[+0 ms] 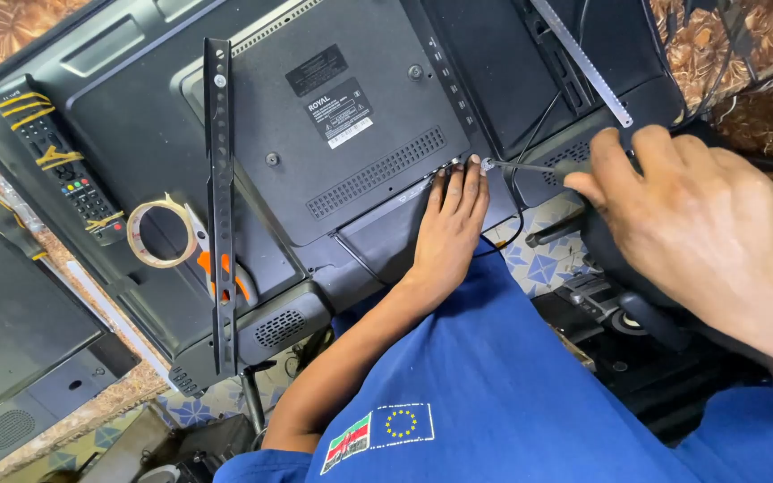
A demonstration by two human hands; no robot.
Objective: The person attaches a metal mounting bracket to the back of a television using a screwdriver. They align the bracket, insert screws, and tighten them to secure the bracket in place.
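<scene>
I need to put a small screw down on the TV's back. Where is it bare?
Bare plastic lies between the metal bracket and the label, and above the remote. It is crowded by the tape roll, and where the left hand and right hand meet at the screwdriver.

A repair workshop: an opened television back [315, 134], tape roll [161, 233], scattered parts.

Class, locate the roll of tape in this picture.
In the head view, the roll of tape lies on the television's back panel, left of the metal bracket and beside the remote control.
</scene>
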